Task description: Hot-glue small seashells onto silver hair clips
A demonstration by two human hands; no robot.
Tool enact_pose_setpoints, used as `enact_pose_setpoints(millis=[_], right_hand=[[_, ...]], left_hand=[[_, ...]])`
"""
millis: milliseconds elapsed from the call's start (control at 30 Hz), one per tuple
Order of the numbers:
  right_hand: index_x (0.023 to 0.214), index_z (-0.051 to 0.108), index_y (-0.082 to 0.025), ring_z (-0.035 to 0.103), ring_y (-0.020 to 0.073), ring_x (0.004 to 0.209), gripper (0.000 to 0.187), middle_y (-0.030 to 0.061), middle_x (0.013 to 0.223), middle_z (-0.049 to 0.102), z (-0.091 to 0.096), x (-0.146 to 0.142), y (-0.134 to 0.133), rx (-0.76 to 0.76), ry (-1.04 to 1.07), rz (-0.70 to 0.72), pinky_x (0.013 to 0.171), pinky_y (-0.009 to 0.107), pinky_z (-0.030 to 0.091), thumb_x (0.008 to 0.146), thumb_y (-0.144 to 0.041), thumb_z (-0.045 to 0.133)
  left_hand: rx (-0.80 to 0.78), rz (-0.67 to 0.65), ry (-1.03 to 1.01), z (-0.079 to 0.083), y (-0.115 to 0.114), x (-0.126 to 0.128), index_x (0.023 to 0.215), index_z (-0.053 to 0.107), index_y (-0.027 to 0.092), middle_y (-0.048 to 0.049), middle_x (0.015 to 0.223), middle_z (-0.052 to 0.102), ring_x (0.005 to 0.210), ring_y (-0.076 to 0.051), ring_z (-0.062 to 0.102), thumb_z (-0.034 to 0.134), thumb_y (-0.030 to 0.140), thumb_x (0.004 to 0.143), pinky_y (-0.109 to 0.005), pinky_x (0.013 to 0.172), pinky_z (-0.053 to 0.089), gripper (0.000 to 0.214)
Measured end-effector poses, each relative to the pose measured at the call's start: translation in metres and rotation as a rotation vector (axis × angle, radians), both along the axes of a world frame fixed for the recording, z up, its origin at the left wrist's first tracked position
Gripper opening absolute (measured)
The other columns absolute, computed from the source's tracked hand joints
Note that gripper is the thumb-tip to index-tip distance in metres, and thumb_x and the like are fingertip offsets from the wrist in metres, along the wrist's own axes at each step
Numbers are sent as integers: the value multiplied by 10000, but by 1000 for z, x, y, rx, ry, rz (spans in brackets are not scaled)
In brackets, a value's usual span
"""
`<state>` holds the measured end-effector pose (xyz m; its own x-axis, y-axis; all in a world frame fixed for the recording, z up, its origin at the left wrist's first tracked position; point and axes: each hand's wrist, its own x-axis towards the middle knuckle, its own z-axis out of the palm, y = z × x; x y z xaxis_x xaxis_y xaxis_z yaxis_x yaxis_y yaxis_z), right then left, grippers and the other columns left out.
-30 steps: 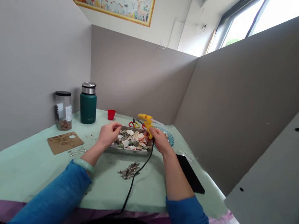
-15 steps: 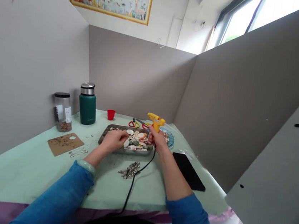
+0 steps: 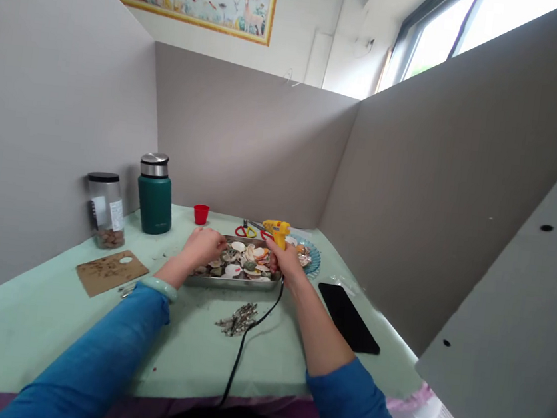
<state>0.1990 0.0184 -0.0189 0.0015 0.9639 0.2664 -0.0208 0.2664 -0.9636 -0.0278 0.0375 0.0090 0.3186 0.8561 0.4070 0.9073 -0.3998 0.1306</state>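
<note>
Arms stretch over the desk — right hand wrapped round a yellow glue gun by the seashell tray, left hand bunched over its left end — whether holding anything, I can't tell.

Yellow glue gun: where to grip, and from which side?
Probably best by the handle of the yellow glue gun, from the near right, where the right hand holds it. The handle drops below the body, which juts leftward, away from that hand. Keep clear of the black cord, which trails below the hand toward the table's near edge.
</note>
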Motion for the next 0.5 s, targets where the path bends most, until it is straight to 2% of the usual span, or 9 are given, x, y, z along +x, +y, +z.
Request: enact_pose_setpoints(millis=[67, 133, 267, 400, 500], right_hand=[[770, 516, -204, 365, 77, 316, 313, -88, 384, 427, 1, -1, -1, 1, -7, 1, 340, 200, 285, 757, -488, 646], [793, 527, -197, 355, 76, 313, 310, -92, 381, 420, 2, -2, -4, 0, -25, 9, 335, 201, 281, 753, -481, 646], [809, 531, -192, 362, 83, 325, 335, -88, 388, 425, 4, -3, -7, 11, -53, 23, 335, 205, 291, 746, -499, 650], [768, 510, -202, 360, 85, 330, 324, -86, 396, 420, 2, -3, -7, 27, -67, 9, 342, 209, 288, 753, -500, 637], [760, 499, -209, 368, 88, 340, 314, -83, 407, 424, 1, -4, -7, 27, -95, -11, 355, 211, 289, 760, -496, 628]], left_hand=[[-45, 40, -8, 4, 4, -4, 871, 734, 210, -99, 865, 728, 802, -222, 626, 492, 314, 811, -281, 706, 402, 270], [-130, -18, -20, 3, 6, -3, 901, 738, 240, -62, 896, 736, 790, -200, 633, 526, 319, 792, -249, 668, 404, 251], [-169, -29, -3, -9, 10, 6, 888, 751, 251, -69, 936, 737, 847, -225, 643, 577, 238, 739, -258, 721, 423, 230], [-221, -21, 9, -19, 13, 11, 1007, 733, 238, -134, 1059, 701, 955, -289, 634, 608, 149, 685, -312, 798, 431, 357], [-212, -29, 36, -24, 15, 10, 1005, 728, 234, -150, 1079, 681, 975, -302, 625, 618, 115, 656, -328, 816, 430, 385]])
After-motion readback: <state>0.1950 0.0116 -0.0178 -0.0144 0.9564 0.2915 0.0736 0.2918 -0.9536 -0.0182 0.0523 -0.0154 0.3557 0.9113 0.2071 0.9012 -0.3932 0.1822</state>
